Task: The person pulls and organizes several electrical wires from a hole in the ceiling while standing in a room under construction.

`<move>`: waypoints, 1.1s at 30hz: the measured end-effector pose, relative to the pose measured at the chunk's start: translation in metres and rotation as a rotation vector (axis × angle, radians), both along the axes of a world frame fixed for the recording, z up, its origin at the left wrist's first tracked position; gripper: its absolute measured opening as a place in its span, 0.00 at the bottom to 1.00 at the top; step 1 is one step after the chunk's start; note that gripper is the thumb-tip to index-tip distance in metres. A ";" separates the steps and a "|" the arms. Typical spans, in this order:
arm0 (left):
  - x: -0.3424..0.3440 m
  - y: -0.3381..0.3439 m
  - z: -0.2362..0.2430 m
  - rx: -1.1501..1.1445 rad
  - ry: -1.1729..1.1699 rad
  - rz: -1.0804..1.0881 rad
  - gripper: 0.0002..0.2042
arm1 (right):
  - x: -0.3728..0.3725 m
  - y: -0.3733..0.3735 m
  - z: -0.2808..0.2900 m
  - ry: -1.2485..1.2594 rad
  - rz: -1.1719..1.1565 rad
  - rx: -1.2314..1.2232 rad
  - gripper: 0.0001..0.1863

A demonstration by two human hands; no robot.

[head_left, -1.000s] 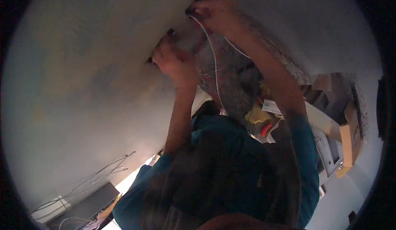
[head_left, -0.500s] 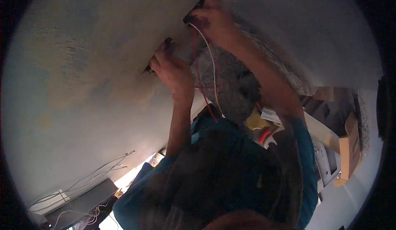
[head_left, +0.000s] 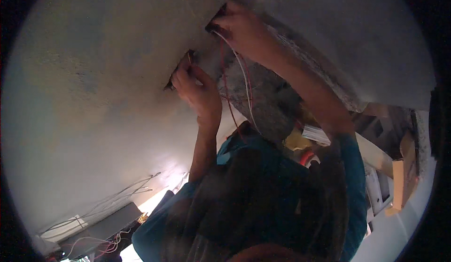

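Observation:
Two dark rectangular openings are cut in a pale, patchy wall. My left hand point(head_left: 197, 90) is at the left opening point(head_left: 169, 84), with thumb and fingertips pressed together at its edge. A thin reddish-yellow strand point(head_left: 190, 57) shows just above those fingers; whether they grip it is unclear. At the other opening point(head_left: 211, 26), higher and to the right, my right hand point(head_left: 242, 29) has its fingers bent into the hole, and what they hold is hidden. A white wire point(head_left: 245, 81) and red wires point(head_left: 225, 81) hang from beneath that hand.
Below the right forearm is a rough grey surface point(head_left: 268, 102). At the right are an open cardboard box point(head_left: 404, 182), a yellow item point(head_left: 296, 141) and a red round item point(head_left: 306, 157). Lower left, loose grey cables point(head_left: 112, 197) run above a dark grey case point(head_left: 103, 224) with thin wires.
My left hand has shifted slightly down, and its thumb and fingers have changed position, exposing more of the left opening. My right hand remains at its opening; the view has shifted a little.

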State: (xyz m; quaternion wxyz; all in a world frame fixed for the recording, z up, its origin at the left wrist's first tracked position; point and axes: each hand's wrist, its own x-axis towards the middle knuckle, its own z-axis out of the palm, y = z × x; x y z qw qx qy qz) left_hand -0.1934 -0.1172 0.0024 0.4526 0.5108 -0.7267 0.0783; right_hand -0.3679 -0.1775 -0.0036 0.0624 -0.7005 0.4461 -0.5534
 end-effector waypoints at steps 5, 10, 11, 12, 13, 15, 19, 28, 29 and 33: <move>0.002 -0.004 -0.006 -0.091 -0.090 0.001 0.13 | 0.005 0.013 -0.002 0.050 -0.100 0.111 0.15; -0.001 0.001 0.001 0.000 -0.011 -0.019 0.13 | -0.006 0.019 -0.001 -0.141 0.014 0.092 0.16; 0.001 0.000 0.001 0.006 -0.020 -0.018 0.12 | -0.005 0.021 -0.004 -0.195 0.013 0.053 0.15; 0.004 0.001 0.001 0.002 -0.023 -0.010 0.12 | -0.004 0.024 -0.006 -0.248 0.012 0.016 0.15; 0.006 0.002 0.001 0.003 -0.042 0.023 0.12 | -0.006 0.029 -0.009 -0.251 0.020 0.012 0.15; 0.006 0.004 0.004 -0.001 -0.045 0.046 0.12 | -0.018 0.053 0.009 -0.076 -0.122 0.341 0.15; 0.009 0.003 0.001 0.018 -0.048 -0.026 0.12 | -0.018 0.067 0.011 -0.200 -0.004 0.360 0.14; 0.012 0.000 -0.010 -0.030 -0.003 -0.018 0.13 | 0.004 0.027 -0.009 0.104 -0.281 0.102 0.14; 0.010 0.000 -0.008 -0.051 -0.002 -0.028 0.13 | 0.001 0.025 -0.006 0.088 -0.274 0.090 0.14; 0.005 -0.001 -0.012 -0.022 0.018 -0.033 0.14 | -0.014 0.029 -0.003 -0.137 0.003 0.312 0.15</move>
